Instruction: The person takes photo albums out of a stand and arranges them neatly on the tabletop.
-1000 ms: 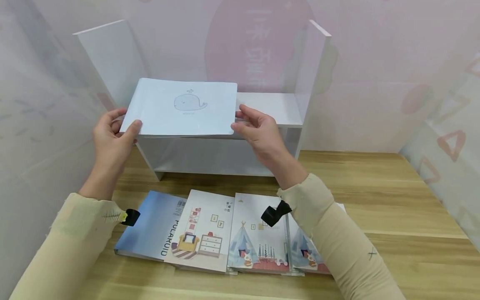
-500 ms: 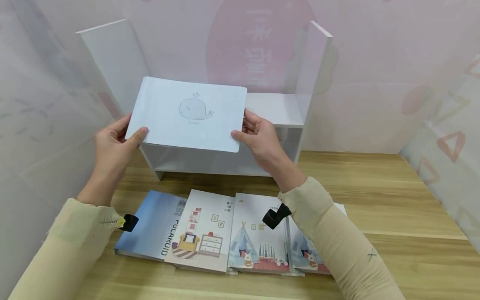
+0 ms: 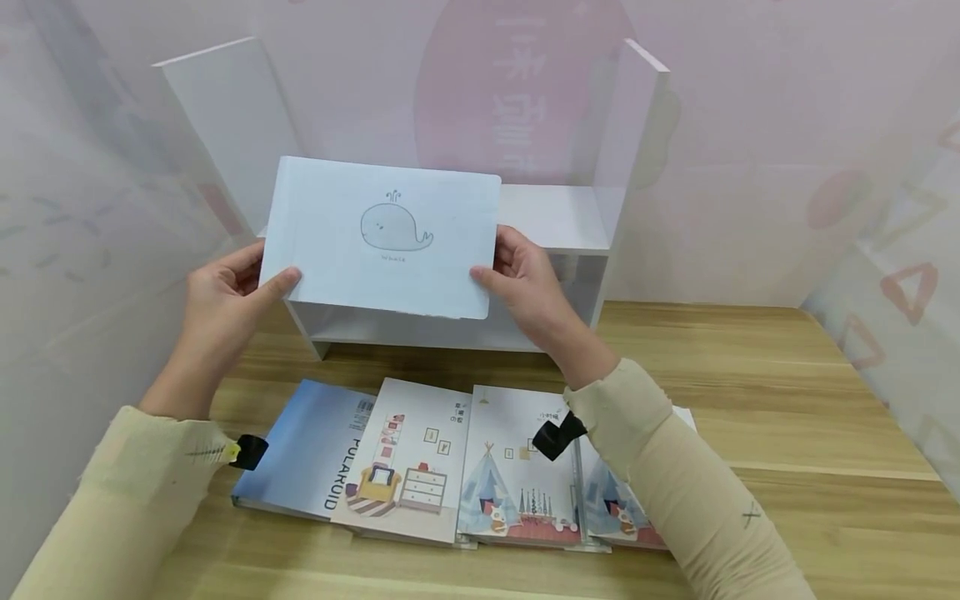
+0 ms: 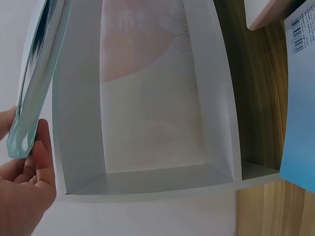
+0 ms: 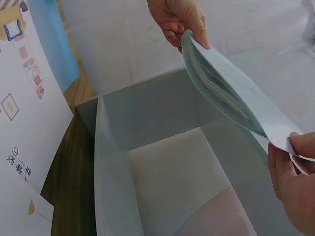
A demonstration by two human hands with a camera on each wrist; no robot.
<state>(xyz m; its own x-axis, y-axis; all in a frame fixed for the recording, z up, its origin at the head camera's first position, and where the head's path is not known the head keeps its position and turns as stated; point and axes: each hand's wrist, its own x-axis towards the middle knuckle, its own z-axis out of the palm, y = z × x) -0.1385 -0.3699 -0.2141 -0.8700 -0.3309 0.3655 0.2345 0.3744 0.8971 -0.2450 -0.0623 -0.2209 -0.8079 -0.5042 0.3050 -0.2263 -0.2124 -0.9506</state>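
Note:
A thin white book (image 3: 322,233) with a small whale drawing is held up in front of the white shelf in the head view. My left hand (image 3: 221,296) pinches its left end, thumb on the front and fingers behind. At the other end, my right hand (image 3: 532,283) grips it with the thumb likewise on the front. Seen edge-on in the right wrist view, the book (image 5: 246,91) bows open slightly, showing pale green edges and leaves inside. The left wrist view shows my left hand (image 4: 27,191) around the book's lower corner (image 4: 24,140). Fingertips behind the cover are hidden in the head view.
Behind stands the white shelf (image 3: 555,217), with tall side panels and a lower compartment. Along the table's front lie a blue book (image 3: 307,458), a white book with a furniture picture (image 3: 423,425) and books with tent pictures (image 3: 510,425). The wooden table (image 3: 750,383) extends rightward.
Both hands have brought the book lower and tilted it up, so its whale face turns more toward the head camera. It has also shifted slightly right. The books on the table stay put.

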